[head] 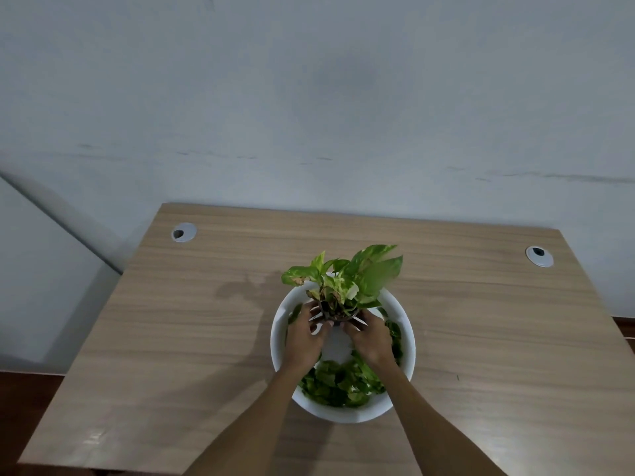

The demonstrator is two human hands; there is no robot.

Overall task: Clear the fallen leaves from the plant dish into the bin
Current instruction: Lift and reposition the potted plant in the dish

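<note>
A white round dish [405, 324] sits on the wooden desk, with several loose green leaves [338, 381] heaped in its near half. Over the dish's far half is a small dark pot [338, 316] holding a variegated green plant [347, 276]. My left hand [305, 336] grips the pot from the left and my right hand [369, 338] grips it from the right. Whether the pot rests on the dish or is lifted off it cannot be told. No bin is in view.
The wooden desk [171, 321] stands against a pale wall. Two round cable grommets are set in it, the left grommet [184, 231] and the right grommet [539, 256]. Dark floor [24, 400] shows past the desk's left edge.
</note>
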